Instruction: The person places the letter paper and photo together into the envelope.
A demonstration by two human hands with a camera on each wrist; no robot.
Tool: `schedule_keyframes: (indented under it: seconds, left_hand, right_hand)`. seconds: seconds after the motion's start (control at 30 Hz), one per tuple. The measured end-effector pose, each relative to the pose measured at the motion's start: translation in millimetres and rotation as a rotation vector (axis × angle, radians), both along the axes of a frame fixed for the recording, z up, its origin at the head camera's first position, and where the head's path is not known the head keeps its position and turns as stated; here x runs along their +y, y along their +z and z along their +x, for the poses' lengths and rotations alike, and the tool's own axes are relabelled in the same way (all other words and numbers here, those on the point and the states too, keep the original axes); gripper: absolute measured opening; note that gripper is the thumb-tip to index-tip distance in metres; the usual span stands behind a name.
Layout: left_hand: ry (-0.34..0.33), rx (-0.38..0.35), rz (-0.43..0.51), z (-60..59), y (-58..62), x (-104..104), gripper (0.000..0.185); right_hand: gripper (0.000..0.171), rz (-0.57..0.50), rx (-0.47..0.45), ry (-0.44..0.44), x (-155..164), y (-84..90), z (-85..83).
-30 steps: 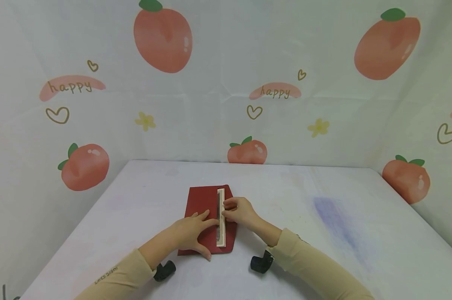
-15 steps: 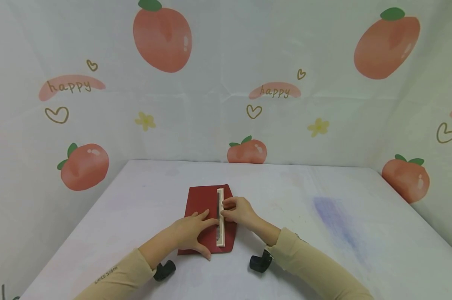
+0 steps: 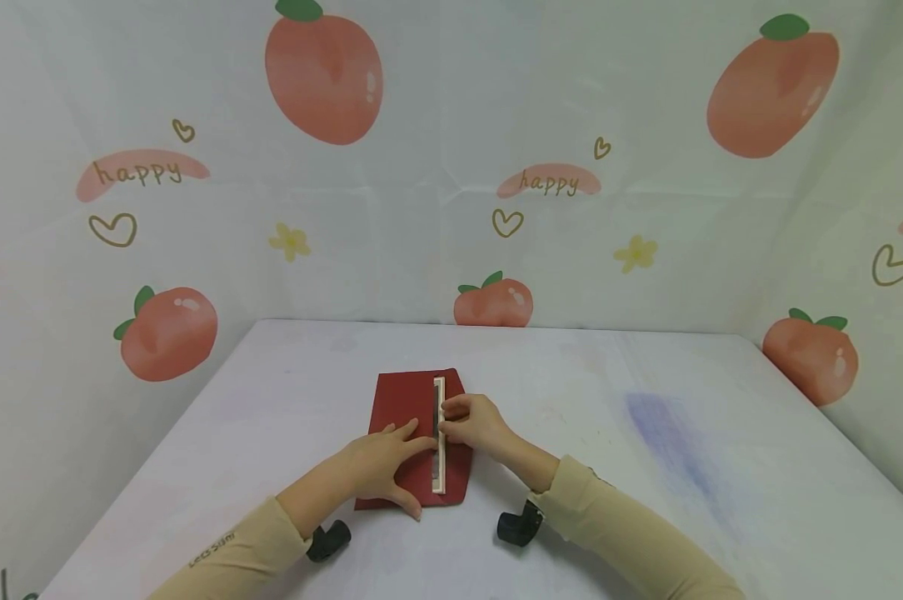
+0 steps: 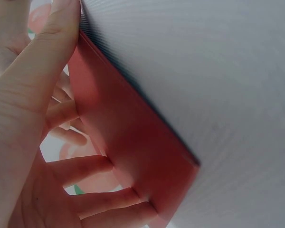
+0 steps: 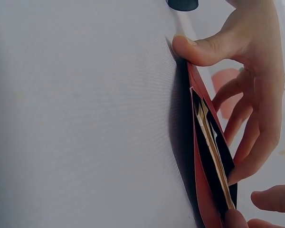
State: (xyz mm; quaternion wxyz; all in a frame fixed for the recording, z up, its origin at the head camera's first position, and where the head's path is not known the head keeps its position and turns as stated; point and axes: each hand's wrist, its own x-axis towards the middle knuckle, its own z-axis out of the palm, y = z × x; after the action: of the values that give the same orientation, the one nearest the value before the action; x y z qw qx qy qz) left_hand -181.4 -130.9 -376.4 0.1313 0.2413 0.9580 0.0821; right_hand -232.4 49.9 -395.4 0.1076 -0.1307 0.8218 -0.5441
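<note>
A red envelope (image 3: 402, 396) lies on the table, its flap side to the right. From its mouth sticks the narrow end of a flat, pale-edged card (image 3: 440, 479). My left hand (image 3: 372, 462) rests on the envelope, fingers spread and thumb at its near edge. At the card's outer edge is my right hand (image 3: 477, 421), fingers curled, fingertips touching the edge. In the right wrist view, the envelope's mouth (image 5: 199, 175) gapes to a black lining with layered cream edges (image 5: 211, 147) inside; only fingertips of my right hand (image 5: 273, 197) show there.
The white table (image 3: 646, 500) extends around the envelope, with a violet smudge (image 3: 661, 425) to the right. Black wrist-worn devices (image 3: 330, 542) hang under both cuffs. Behind the table stands a fruit-printed cloth (image 3: 391, 208).
My right hand has shifted slightly left. The visible strip of card has become narrower as it slides into the envelope. My left hand stays in place.
</note>
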Motion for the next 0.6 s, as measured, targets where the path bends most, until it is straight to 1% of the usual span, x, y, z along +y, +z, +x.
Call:
schedule_keyframes:
  seconds: [0.37, 0.6]
  left_hand:
    - [0.0, 0.004, 0.001, 0.8, 1.1, 0.5, 0.089]
    - [-0.002, 0.003, 0.009, 0.9, 1.2, 0.3, 0.088]
  right_hand:
    - [0.035, 0.005, 0.009, 0.04, 0.4, -1.0, 0.0]
    - [0.038, -0.022, -0.007, 0.055, -0.3, -0.8, -0.7]
